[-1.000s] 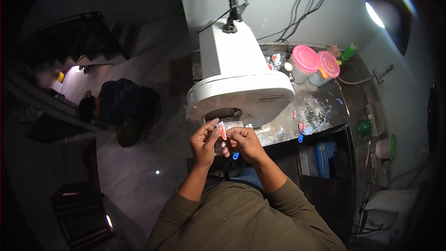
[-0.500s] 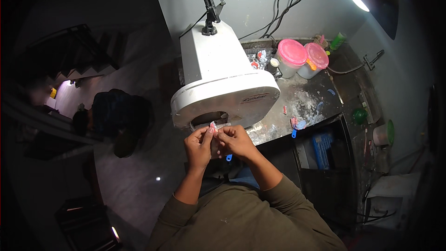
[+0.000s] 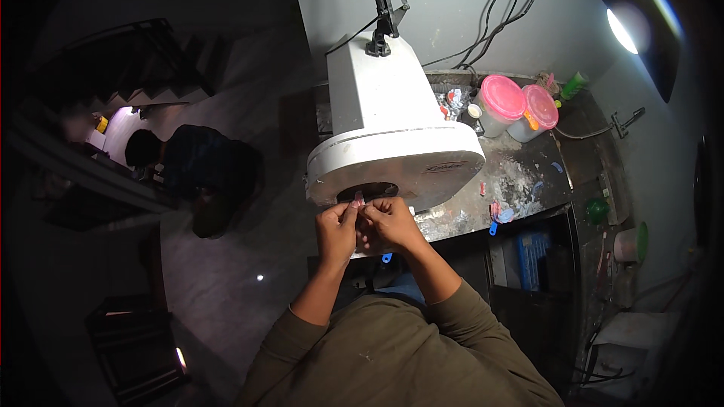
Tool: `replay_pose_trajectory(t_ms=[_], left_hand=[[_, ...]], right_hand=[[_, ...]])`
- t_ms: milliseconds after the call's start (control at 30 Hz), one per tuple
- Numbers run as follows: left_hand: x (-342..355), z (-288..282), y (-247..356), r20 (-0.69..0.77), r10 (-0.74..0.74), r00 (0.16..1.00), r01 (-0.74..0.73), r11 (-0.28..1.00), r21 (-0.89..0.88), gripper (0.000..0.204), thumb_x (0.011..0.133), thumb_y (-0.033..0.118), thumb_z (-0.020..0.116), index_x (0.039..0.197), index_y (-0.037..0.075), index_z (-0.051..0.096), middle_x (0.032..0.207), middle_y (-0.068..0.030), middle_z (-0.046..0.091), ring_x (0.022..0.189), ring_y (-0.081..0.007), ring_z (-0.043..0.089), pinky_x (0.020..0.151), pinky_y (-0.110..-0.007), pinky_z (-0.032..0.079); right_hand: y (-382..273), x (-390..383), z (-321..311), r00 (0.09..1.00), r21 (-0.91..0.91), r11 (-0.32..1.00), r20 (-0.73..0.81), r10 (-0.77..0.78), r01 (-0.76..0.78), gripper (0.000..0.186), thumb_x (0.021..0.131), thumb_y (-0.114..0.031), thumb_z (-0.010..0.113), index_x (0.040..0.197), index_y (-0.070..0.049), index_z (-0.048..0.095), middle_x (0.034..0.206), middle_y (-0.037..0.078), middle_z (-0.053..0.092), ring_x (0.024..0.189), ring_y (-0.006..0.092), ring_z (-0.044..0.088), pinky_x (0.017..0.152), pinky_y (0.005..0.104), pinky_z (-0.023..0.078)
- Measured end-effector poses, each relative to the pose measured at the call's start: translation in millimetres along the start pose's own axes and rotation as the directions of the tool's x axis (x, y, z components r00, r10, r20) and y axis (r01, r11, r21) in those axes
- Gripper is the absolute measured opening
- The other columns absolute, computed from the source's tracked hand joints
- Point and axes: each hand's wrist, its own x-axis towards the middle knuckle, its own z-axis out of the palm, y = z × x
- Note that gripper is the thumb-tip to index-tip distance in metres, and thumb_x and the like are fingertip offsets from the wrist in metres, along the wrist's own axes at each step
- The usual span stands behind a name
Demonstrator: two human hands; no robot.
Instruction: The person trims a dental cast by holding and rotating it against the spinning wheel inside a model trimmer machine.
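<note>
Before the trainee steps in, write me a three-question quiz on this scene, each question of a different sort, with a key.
1. True or false: the left hand and the right hand come together at a small pinkish piece.

2. Multiple choice: what shows just beyond that piece?
A) A blue crate
B) The dark opening of a white machine
C) A green tube

3. Count: how many pink-lidded tubs stand to the right of the machine in the picture?

Key: 1. True. 2. B. 3. Two.
</note>
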Motion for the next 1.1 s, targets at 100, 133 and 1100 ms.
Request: replay_pose_trajectory(t_ms=[100,133,1100], left_hand=[[2,1,-1,0.007,-0.012,1.0,0.012,1.0,-0.016,0.027,0.108,0.014,0.061,0.096,-0.006,0.075,0.062,-0.0039,0.062,0.045,-0.0095,0.054,0.04,-0.027,0.044],[1,1,-1,0.003,-0.023,1.0,0.023,1.0,-0.019,0.027,0.108,0.014,0.061,0.096,-0.006,0.075,0.062,-0.0042,0.062,0.045,-0.0097,0.054,0.041,-0.027,0.044],[-1,5,17,-0.06,-0.064,0.996,0.062,0.998,-0.032,0.028,0.104,0.017,0.067,0.089,-0.004,0.077,0.059,-0.0006,0.063,0.043,-0.0065,0.052,0.039,-0.026,0.037]], right_hand=[[0,1,-3,1.0,0.009,1.0,0.007,0.001,-0.001,0.034,0.106,-0.019,0.062,0.08,0.003,0.065,0.065,0.009,0.068,0.051,0.0159,0.066,0.048,0.0305,0.055],[-1,1,-2,1.0,0.01,1.0,0.008,0.002,-0.002,0.034,0.106,-0.019,0.062,0.08,0.003,0.065,0.065,0.009,0.068,0.051,0.0159,0.066,0.048,0.0305,0.055],[10,7,-7,0.995,-0.063,0.993,-0.001,-0.101,0.1,0.038,0.107,-0.02,0.062,0.073,-0.003,0.06,0.065,0.005,0.063,0.056,0.0147,0.065,0.05,0.0287,0.051]])
